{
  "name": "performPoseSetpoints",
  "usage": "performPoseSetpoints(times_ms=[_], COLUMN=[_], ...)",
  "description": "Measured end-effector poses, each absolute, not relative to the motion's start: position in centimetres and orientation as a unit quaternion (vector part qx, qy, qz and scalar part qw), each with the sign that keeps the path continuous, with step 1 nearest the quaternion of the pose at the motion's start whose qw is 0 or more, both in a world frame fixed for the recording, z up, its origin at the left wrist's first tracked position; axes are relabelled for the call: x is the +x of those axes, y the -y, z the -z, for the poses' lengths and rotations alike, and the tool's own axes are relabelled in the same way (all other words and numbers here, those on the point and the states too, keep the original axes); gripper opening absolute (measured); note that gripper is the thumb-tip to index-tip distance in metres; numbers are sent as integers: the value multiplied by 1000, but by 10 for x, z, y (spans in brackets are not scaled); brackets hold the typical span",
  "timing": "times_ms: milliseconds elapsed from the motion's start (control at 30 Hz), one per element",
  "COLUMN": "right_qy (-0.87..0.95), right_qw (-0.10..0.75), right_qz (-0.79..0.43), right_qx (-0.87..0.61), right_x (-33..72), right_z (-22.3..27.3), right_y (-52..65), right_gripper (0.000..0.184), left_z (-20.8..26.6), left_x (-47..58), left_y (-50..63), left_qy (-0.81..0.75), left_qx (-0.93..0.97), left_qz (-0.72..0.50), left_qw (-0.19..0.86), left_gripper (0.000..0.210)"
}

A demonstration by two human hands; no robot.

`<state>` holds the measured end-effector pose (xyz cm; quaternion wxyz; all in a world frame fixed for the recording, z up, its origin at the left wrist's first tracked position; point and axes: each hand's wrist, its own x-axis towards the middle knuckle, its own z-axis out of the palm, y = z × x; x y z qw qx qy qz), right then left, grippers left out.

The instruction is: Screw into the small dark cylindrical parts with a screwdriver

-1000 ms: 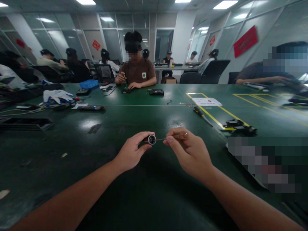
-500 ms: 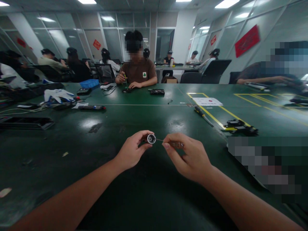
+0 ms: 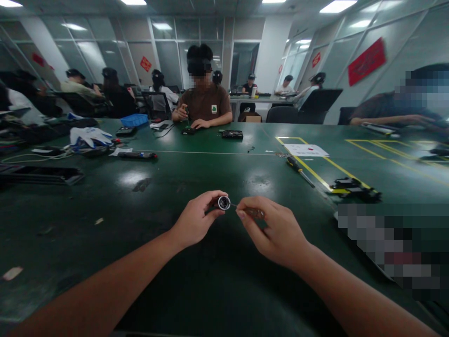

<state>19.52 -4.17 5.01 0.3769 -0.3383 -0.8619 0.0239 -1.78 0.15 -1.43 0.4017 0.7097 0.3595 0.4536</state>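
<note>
single head-worn view, facing forward and down across table, hands close.

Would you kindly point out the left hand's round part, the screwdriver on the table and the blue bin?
Round part (image 3: 224,202), head view: its open end.
Screwdriver (image 3: 300,172), head view: where handle meets shaft.
Blue bin (image 3: 134,121), head view: its near wall.

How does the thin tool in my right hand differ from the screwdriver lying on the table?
Pose: the thin tool is gripped in the right hand, shaft pointing left; the screwdriver lies on the table, shaft pointing right and toward you.
Colour: the thin tool's handle looks brownish; the screwdriver's is black and yellow.
Shaft: the thin tool's looks finer than the screwdriver's.
Shared: both have a handle and a straight shaft.
</note>
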Motion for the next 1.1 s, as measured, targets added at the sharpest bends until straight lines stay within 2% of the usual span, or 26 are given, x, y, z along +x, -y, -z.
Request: performPoseSetpoints(times_ms=[367,567,700,933,1100], right_qy=[796,764,767,820,815], right_qw=[429,454,457,440,447], right_qz=[-97,-145,-128,-13,-2], right_qx=[-416,-435,-432,-367,-368], right_x=[197,195,195,194,197], right_z=[-49,-43,-43,-51,-53], right_y=[40,40,41,45,46], right_gripper=[5,9,8,6,8], left_z=[8,7,5,8,11], left_x=[-19,-20,-20,-21,-22], left_y=[-1,0,1,-1,-4], left_qy=[-364,-363,-364,-364,-367], left_qx=[763,776,781,777,775], left_qz=[-419,-415,-409,-408,-411], left_qw=[331,305,300,312,311], left_gripper=[38,35,35,36,38])
